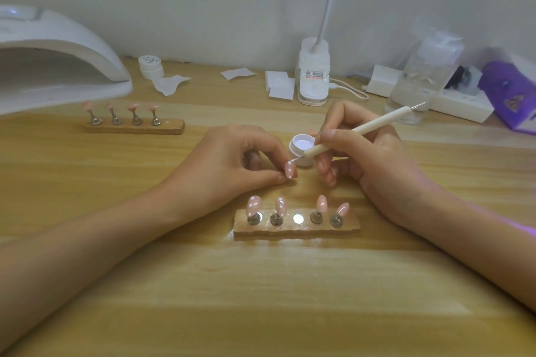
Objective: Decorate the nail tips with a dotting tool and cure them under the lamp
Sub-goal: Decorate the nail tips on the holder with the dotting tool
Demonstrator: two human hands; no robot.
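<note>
Just behind the rough-edged wooden holder (295, 231) on the pale wood-grain worktop (261, 293), the left hand (229, 159) pinches a glossy pink almond-shaped nail tip (291, 170) with white dots; its base is hidden by the fingers. The right hand (365, 153) grips a matte white dotting tool (356, 132), its fine point touching that tip. Behind the holder, an open round gel pot (301, 144) is partly hidden by the tool. Far behind and left of the holder, the smooth domed curing lamp (72, 46) is cut off by the frame.

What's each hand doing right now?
Left hand: pinching a pink nail tip.
Right hand: gripping the dotting tool.
</note>
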